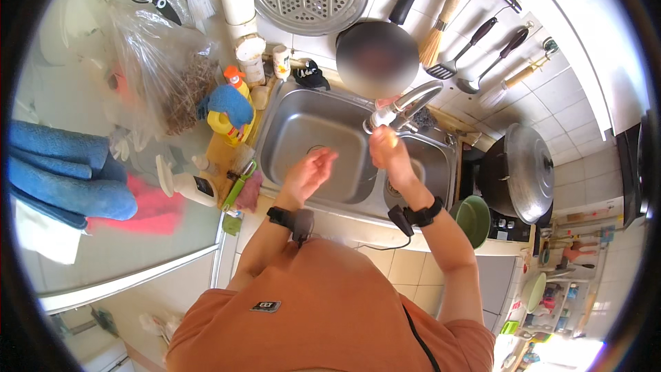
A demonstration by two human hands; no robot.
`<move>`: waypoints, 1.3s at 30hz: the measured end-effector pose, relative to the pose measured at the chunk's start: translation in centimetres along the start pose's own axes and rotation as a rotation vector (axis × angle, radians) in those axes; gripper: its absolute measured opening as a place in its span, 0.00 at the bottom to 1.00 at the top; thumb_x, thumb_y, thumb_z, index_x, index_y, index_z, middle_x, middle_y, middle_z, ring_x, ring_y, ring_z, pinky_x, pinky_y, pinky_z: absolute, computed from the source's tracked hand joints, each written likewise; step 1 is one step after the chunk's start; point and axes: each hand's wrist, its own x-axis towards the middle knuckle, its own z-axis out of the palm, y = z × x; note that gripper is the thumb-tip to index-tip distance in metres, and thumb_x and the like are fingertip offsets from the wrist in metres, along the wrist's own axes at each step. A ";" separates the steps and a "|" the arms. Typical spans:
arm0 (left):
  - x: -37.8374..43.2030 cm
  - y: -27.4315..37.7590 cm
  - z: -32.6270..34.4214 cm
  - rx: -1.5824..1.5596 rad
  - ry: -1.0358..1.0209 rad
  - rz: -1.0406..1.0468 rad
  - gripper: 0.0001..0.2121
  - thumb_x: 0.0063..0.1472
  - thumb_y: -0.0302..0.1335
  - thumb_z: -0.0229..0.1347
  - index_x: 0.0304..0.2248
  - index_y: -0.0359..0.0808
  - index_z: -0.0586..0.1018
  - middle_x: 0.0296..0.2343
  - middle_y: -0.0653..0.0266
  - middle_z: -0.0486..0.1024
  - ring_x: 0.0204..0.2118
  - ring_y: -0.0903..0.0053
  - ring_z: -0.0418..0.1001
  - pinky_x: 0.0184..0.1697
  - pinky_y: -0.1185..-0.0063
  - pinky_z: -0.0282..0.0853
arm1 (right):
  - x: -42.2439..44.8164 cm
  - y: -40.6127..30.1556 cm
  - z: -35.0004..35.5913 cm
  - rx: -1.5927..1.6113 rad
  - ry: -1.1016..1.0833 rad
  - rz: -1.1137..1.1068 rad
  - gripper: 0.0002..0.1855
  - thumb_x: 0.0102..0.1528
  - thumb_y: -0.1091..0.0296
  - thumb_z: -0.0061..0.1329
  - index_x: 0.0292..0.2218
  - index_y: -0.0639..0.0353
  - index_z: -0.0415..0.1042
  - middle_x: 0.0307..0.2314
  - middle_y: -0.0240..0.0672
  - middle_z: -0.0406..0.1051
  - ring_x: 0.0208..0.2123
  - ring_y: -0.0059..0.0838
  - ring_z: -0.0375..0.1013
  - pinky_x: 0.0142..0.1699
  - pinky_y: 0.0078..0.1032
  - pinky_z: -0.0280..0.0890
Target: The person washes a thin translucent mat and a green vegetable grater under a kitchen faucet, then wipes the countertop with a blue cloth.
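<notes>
My left hand [311,169] hangs over the large basin of a stainless steel sink [356,175], its fingers slightly curled and holding nothing that I can see. Near the faucet [419,94], my right hand [386,147] is closed around a small yellowish thing [393,139], mostly hidden by the fingers and blurred. The hand is just below the white spout end, above the divider between the two basins. Whether water runs is not clear. Both wrists wear black straps with small devices.
Left of the sink stand a yellow bottle [227,125] with a blue cloth [231,105] and a green-handled peeler or brush [241,186]. At right are a green bowl [472,221] and a large lidded wok [526,173] on the stove. Utensils hang behind, including a slotted turner [444,70].
</notes>
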 end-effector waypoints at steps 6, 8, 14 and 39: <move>-1.1 -0.7 8.8 0.177 -0.170 -0.093 0.18 0.60 0.33 0.45 0.48 0.33 0.65 0.45 0.56 0.67 0.47 0.72 0.66 0.49 0.72 0.63 | -1.7 0.0 0.2 -0.338 -0.224 -0.087 0.36 0.49 0.62 0.52 0.55 0.58 0.50 0.45 0.37 0.59 0.49 0.29 0.58 0.54 0.26 0.53; -0.6 -0.5 7.9 0.237 -0.175 -0.042 0.19 0.59 0.33 0.46 0.48 0.33 0.65 0.45 0.56 0.67 0.49 0.71 0.65 0.51 0.71 0.62 | -2.0 -0.1 -0.9 -0.197 -0.179 -0.010 0.37 0.50 0.61 0.51 0.56 0.59 0.48 0.48 0.37 0.57 0.51 0.29 0.56 0.55 0.24 0.51; -0.6 1.4 9.4 0.559 -0.183 0.389 0.17 0.56 0.23 0.46 0.47 0.31 0.65 0.45 0.56 0.67 0.49 0.70 0.64 0.52 0.72 0.61 | -4.9 0.6 -3.2 0.382 0.040 0.171 0.35 0.54 0.61 0.45 0.57 0.62 0.44 0.44 0.41 0.62 0.48 0.33 0.61 0.48 0.29 0.61; 0.0 -2.2 7.7 0.134 -0.235 -0.067 0.31 0.58 0.49 0.45 0.53 0.36 0.57 0.52 0.59 0.58 0.55 0.67 0.55 0.57 0.63 0.51 | -5.6 -2.1 -5.7 0.203 0.040 -0.052 0.21 0.49 0.77 0.45 0.46 0.64 0.62 0.39 0.34 0.65 0.41 0.24 0.66 0.48 0.20 0.60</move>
